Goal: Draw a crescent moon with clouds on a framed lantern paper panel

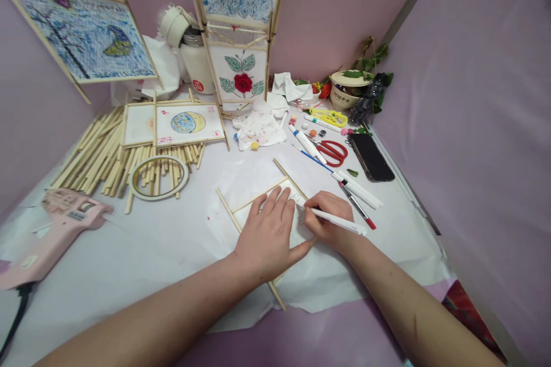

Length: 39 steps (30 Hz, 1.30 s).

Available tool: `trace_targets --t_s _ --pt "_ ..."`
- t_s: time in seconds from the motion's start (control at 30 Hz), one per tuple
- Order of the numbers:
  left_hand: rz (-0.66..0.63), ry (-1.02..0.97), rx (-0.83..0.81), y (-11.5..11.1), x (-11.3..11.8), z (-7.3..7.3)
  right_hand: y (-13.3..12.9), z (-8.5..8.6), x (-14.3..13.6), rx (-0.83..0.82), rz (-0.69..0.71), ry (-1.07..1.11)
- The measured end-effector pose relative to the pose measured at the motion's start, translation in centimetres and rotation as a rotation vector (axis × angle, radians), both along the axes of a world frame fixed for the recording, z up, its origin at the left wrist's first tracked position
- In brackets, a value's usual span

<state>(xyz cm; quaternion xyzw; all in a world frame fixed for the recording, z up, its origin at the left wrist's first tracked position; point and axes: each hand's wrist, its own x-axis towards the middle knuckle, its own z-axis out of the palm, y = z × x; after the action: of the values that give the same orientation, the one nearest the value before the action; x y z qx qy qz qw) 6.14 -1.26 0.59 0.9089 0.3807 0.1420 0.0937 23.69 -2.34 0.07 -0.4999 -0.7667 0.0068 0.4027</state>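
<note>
My left hand [269, 235] lies flat with its fingers stretched over a white panel [244, 212] framed by thin wooden sticks. Much of the panel is hidden under both hands. Gripped in my right hand [329, 215] is a white pen [340, 222], its tip at the panel's right part, where small dark marks show. One wooden stick [228, 209] of the frame runs past the panel's left corners. Another stick [282, 169] sticks out at the top right. Right of my hand lies a red-capped pen [358, 206] beside white markers [359, 190].
Red-handled scissors [336, 153] and a phone [371, 156] lie at right. A pink glue gun [64, 229], a tape roll [132, 178] and many wooden sticks [92, 155] are at left. Framed drawings [239, 71] and a white bottle [197, 66] stand behind; a lidded bowl [344, 97] sits back right.
</note>
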Motion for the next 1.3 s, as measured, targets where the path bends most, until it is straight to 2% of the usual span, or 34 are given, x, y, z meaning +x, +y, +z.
trace_targets --t_s 0.23,1.3 --pt "0.002 0.009 -0.003 0.00 -0.05 0.00 0.00 -0.10 0.09 0.006 -0.048 0.003" --pt "-0.010 0.031 -0.007 0.10 -0.07 0.01 -0.17 -0.07 0.17 -0.064 0.030 0.048"
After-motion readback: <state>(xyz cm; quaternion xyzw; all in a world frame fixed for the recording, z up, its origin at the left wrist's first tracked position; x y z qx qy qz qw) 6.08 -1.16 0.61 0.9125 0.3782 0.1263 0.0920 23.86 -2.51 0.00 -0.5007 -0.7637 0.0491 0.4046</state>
